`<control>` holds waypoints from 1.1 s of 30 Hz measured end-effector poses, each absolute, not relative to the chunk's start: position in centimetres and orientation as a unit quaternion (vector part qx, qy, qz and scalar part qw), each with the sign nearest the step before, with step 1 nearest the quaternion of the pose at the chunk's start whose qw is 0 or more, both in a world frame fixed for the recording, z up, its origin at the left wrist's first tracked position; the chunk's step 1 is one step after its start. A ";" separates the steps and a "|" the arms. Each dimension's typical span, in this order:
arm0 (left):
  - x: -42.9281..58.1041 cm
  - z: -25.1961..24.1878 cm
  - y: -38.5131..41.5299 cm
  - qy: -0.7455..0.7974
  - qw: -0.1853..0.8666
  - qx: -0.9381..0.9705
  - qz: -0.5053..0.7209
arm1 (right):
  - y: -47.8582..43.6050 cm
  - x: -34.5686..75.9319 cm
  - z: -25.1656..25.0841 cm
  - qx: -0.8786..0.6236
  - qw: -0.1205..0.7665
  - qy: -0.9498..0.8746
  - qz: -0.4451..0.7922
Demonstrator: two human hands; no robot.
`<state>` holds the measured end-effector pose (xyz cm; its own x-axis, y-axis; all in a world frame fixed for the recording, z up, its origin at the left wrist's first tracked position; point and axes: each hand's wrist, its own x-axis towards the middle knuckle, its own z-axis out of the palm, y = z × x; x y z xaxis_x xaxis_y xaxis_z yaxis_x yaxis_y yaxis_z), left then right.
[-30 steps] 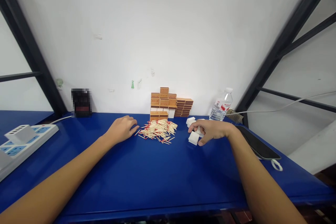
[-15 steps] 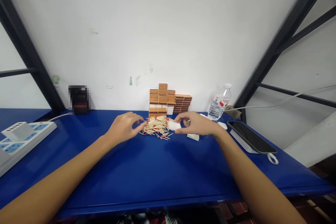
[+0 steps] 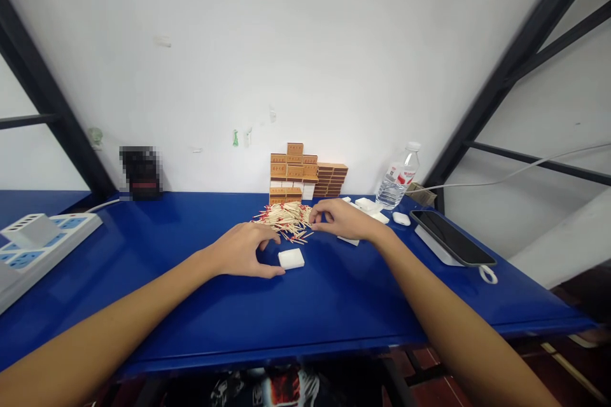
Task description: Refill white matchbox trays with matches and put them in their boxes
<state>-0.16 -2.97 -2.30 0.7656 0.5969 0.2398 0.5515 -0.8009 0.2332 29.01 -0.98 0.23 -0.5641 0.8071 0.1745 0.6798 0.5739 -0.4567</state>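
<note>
A small white matchbox tray (image 3: 291, 259) lies on the blue table in front of the match pile. My left hand (image 3: 245, 249) is beside its left end, thumb and fingers spread apart, the thumb tip close to the tray's near corner. Loose wooden matches with red heads (image 3: 286, 219) are heaped behind it. At the heap's right edge is my right hand (image 3: 341, 218), its fingers curled in close to the thumb; anything between the fingertips is too small to make out.
Brown matchboxes (image 3: 294, 170) are stacked against the wall behind the heap, with more boxes (image 3: 331, 179) to their right. White trays (image 3: 366, 205), a water bottle (image 3: 398, 178), a white case (image 3: 401, 219) and a phone (image 3: 452, 236) occupy the right. A power strip (image 3: 57, 248) lies left.
The white tray has left my right hand and now lies nearer me on the table. My left hand has moved toward me and right, beside it; my right hand is at the heap's edge.
</note>
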 end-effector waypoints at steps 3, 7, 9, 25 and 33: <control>-0.1 -2.4 -3.0 0.306 0.082 0.935 0.158 | 0.0 29.8 -0.5 -0.437 0.166 -0.865 0.182; 0.0 -2.5 -3.2 0.306 0.081 0.936 0.153 | 0.4 29.4 -1.8 -0.435 0.148 -0.864 0.205; 0.0 -2.7 -3.2 0.304 0.075 0.938 0.150 | 0.4 29.1 -2.2 -0.437 0.134 -0.867 0.200; 0.3 -3.0 -3.1 0.296 0.086 0.938 0.158 | -0.5 28.5 -1.6 -0.478 0.071 -0.850 0.208; 0.4 -3.2 -3.2 0.313 0.120 0.925 0.177 | -0.7 28.6 -0.9 -0.467 0.145 -0.846 0.213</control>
<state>0.37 -3.17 -3.21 0.7417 0.6215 0.2522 0.5362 -0.7754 0.3337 28.59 -0.71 -0.86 -0.5222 0.8515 0.0469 0.7281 0.4739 -0.4953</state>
